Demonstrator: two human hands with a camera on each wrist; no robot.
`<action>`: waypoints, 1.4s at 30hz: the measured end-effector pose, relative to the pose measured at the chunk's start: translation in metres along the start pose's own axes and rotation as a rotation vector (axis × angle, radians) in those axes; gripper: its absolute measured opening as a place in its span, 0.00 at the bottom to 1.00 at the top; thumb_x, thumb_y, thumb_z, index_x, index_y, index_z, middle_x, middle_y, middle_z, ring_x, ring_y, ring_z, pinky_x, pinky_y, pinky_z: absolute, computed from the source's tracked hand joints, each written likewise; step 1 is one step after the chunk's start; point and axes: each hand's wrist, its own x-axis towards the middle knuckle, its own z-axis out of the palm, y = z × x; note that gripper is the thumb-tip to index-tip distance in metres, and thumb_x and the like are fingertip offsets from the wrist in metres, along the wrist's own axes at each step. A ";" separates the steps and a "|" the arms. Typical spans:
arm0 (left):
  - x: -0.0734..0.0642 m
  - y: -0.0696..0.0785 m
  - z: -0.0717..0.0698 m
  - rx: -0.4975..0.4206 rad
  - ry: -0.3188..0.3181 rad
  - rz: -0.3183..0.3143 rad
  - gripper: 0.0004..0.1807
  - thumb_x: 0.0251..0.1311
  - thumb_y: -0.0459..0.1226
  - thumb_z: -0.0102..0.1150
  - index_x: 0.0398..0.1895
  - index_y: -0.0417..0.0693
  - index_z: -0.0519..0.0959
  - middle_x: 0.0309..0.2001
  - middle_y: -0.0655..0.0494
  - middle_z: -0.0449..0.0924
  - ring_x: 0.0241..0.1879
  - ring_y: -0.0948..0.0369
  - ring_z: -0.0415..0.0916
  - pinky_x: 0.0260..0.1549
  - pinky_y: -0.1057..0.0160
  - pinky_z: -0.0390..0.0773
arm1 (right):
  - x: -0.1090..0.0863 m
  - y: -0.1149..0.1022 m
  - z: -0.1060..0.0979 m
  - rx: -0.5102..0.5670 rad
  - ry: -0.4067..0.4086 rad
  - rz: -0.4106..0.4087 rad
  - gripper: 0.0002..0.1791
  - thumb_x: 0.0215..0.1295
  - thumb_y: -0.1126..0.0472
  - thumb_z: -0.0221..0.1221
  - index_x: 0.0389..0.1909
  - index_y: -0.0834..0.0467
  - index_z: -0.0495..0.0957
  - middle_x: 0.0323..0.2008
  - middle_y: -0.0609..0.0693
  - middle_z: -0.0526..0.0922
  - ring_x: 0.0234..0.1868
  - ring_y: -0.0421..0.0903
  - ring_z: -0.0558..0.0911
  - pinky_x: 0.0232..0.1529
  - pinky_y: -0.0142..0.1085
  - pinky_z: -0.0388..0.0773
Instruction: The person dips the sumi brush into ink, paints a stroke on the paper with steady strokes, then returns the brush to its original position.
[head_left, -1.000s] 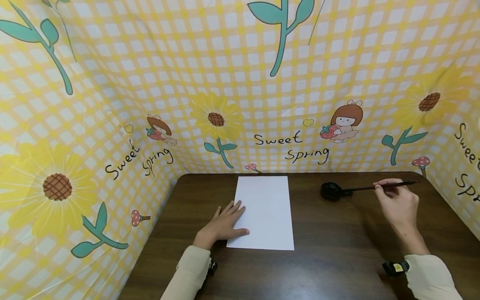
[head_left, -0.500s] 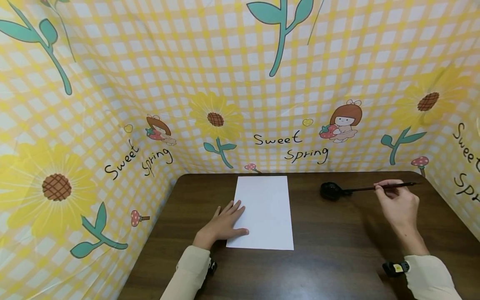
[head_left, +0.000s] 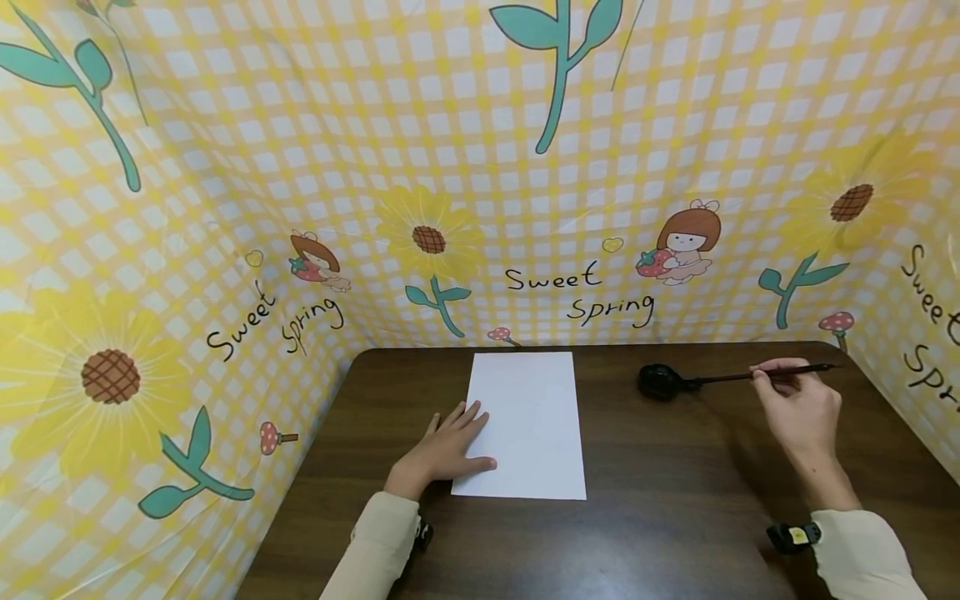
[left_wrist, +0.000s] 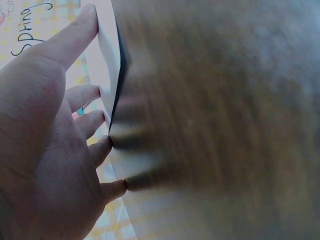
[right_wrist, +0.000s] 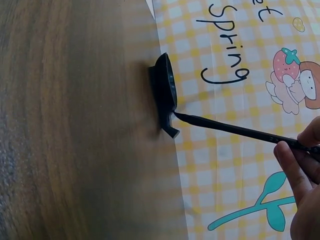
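A blank white sheet of paper [head_left: 532,425] lies on the dark wooden table. My left hand [head_left: 444,450] rests on its left side with fingers spread; in the left wrist view the thumb lies over the paper [left_wrist: 105,55] and the little finger reaches past its corner. To the right, my right hand [head_left: 802,408] pinches a dark calligraphy brush [head_left: 731,378] between thumb and fingers. The brush slants almost level, its tip pointing left. In the right wrist view the black brush tip meets the rim of a small black ink dish [right_wrist: 165,90] beside its short spout-like handle.
The brown table [head_left: 630,542] has rounded back corners. A yellow checked cloth [head_left: 480,167] printed with flowers and lettering stands behind it and along both sides. A wrist camera [head_left: 792,537] sits at the right cuff.
The right hand and brush have shifted very slightly right relative to the ink dish. The left hand stays on the paper.
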 end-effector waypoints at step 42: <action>0.001 -0.001 0.003 -0.013 -0.004 -0.005 0.50 0.71 0.66 0.57 0.87 0.53 0.56 0.88 0.50 0.45 0.88 0.44 0.40 0.79 0.26 0.41 | 0.013 -0.020 -0.001 0.015 0.013 -0.066 0.06 0.70 0.66 0.67 0.40 0.67 0.87 0.36 0.49 0.91 0.35 0.13 0.79 0.42 0.10 0.73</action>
